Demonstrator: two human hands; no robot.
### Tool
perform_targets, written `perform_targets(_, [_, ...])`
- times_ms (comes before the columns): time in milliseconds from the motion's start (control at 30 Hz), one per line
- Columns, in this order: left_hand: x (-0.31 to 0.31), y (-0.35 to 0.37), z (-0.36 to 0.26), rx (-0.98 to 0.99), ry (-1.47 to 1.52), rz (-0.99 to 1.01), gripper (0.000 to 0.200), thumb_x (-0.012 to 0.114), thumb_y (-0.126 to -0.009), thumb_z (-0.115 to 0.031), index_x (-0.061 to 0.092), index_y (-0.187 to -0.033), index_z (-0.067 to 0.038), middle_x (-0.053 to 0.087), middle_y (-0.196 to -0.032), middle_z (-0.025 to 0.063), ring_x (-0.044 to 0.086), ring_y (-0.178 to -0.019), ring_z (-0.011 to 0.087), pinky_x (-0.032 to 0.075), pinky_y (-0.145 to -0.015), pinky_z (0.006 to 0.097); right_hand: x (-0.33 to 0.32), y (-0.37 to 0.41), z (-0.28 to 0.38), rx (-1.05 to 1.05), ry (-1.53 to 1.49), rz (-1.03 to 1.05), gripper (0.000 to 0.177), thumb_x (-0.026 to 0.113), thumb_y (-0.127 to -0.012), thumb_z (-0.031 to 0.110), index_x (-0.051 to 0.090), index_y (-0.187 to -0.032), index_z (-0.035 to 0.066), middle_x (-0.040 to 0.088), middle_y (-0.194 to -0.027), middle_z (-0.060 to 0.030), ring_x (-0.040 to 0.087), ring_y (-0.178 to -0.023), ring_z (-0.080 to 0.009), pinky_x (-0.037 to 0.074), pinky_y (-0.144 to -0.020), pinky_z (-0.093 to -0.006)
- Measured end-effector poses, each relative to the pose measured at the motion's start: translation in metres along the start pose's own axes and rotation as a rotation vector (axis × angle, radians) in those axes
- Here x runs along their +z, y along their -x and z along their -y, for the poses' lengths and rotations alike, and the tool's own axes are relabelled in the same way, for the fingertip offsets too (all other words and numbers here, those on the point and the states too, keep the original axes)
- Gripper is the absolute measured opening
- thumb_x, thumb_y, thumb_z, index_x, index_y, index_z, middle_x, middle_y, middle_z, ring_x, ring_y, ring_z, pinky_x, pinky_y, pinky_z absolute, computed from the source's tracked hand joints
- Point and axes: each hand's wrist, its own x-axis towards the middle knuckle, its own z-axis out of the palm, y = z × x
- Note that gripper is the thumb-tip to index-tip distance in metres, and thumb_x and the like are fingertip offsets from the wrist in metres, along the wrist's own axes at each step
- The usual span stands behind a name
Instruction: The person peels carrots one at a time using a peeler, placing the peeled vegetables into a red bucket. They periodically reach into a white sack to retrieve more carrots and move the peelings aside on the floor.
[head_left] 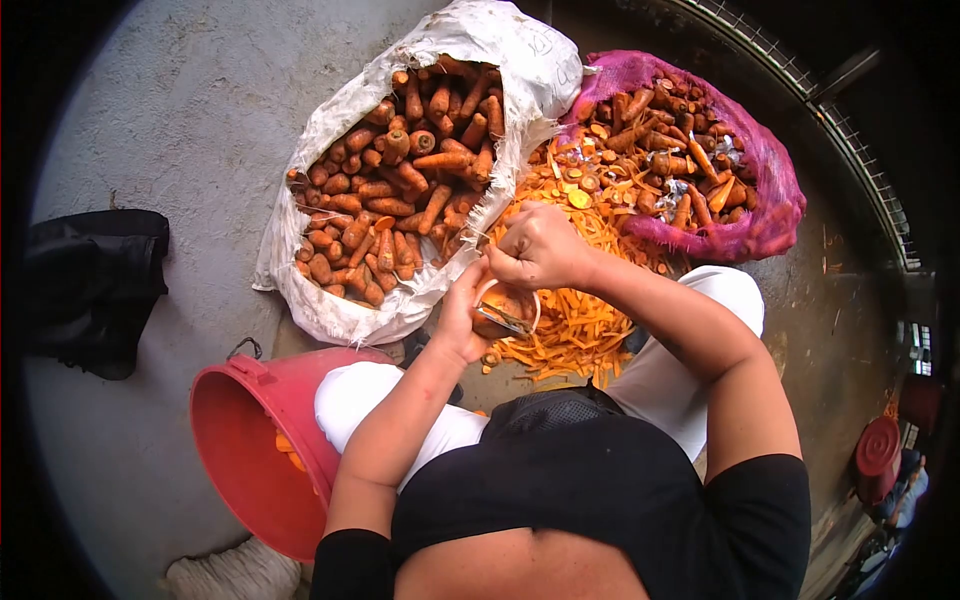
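Note:
My left hand (462,315) grips a carrot (503,302) in front of my knees. My right hand (540,245) is closed around a peeler (508,318) whose metal blade rests on the carrot, with a curl of peel arching beside it. Under both hands lies a heap of orange peelings (575,330) on the concrete floor. A white sack (330,310) full of unpeeled carrots stands open just beyond my left hand.
A pink mesh sack (770,225) with carrots and cut ends lies at the right. A red bucket (245,455) holding a few peeled carrots stands by my left knee. A dark cloth (90,290) lies on the floor at far left. A railing runs along the upper right.

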Motion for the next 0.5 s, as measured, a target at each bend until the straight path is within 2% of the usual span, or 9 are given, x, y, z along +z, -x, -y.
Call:
perform_targets(100, [0.005,0.002,-0.003,0.001,-0.008,-0.109,0.037,0.039,-0.097,-0.037,0.055,-0.107,-0.005,0.064,-0.089,0.0083,0.066,-0.073,0.0207,0.057,-0.063,0.0352,0.001,-0.001,-0.001,0.056,-0.001,0.030,0.032,0.060,-0.074,0.022,0.056,-0.045,0.009,0.049,-0.044,-0.0102,0.050,-0.044,-0.0264,0.038,-0.046,-0.0372])
perform_targets(200, [0.010,0.012,-0.006,-0.005,-0.138,-0.011,0.040,0.037,-0.097,-0.038,0.053,-0.110,-0.004,0.064,-0.087,0.0114,0.065,-0.067,0.0237,0.056,-0.057,0.0351,-0.005,-0.006,-0.018,0.221,0.056,0.035,0.034,0.059,-0.074,0.024,0.058,-0.045,0.007,0.048,-0.042,-0.0113,0.052,-0.043,-0.0263,0.041,-0.045,-0.0360])
perform_targets(233, [0.004,0.021,-0.002,-0.102,-0.163,0.010,0.043,0.036,-0.097,-0.039,0.051,-0.113,-0.002,0.063,-0.086,0.0154,0.065,-0.062,0.0263,0.055,-0.051,0.0350,-0.016,-0.010,-0.030,0.338,0.068,0.041,0.035,0.058,-0.075,0.025,0.059,-0.046,0.007,0.048,-0.041,-0.0111,0.052,-0.042,-0.0260,0.042,-0.045,-0.0356])
perform_targets(267, [0.011,0.027,0.003,-0.070,-0.142,-0.009,0.044,0.035,-0.097,-0.038,0.050,-0.115,-0.001,0.063,-0.085,0.0179,0.065,-0.062,0.0273,0.055,-0.051,0.0348,-0.032,-0.015,-0.044,0.455,0.083,0.043,0.036,0.056,-0.076,0.027,0.060,-0.047,0.006,0.048,-0.041,-0.0109,0.053,-0.040,-0.0257,0.043,-0.045,-0.0351])
perform_targets(300, [0.008,0.026,0.005,-0.077,-0.141,0.019,0.044,0.034,-0.097,-0.037,0.050,-0.116,0.000,0.063,-0.085,0.0176,0.065,-0.062,0.0274,0.055,-0.051,0.0347,-0.031,-0.011,-0.055,0.264,0.249,-0.071,0.037,0.054,-0.078,0.029,0.061,-0.049,0.007,0.050,-0.041,-0.0094,0.053,-0.039,-0.0252,0.043,-0.043,-0.0349])
perform_targets(433, [-0.003,0.026,0.004,-0.139,-0.117,0.069,0.044,0.033,-0.098,-0.036,0.049,-0.117,0.000,0.063,-0.085,0.0172,0.065,-0.063,0.0275,0.055,-0.051,0.0343,-0.021,-0.002,-0.066,0.346,0.332,-0.012,0.037,0.054,-0.078,0.031,0.062,-0.049,0.008,0.051,-0.042,-0.0092,0.054,-0.041,-0.0273,0.044,-0.046,-0.0367])
perform_targets(500, [-0.004,0.028,0.003,-0.129,-0.145,0.063,0.045,0.032,-0.098,-0.037,0.049,-0.117,0.000,0.063,-0.085,0.0171,0.065,-0.063,0.0275,0.055,-0.051,0.0345,-0.022,-0.005,-0.064,0.330,0.328,-0.032,0.039,0.053,-0.079,0.031,0.062,-0.048,0.009,0.050,-0.041,-0.0071,0.053,-0.039,-0.0239,0.044,-0.044,-0.0351])
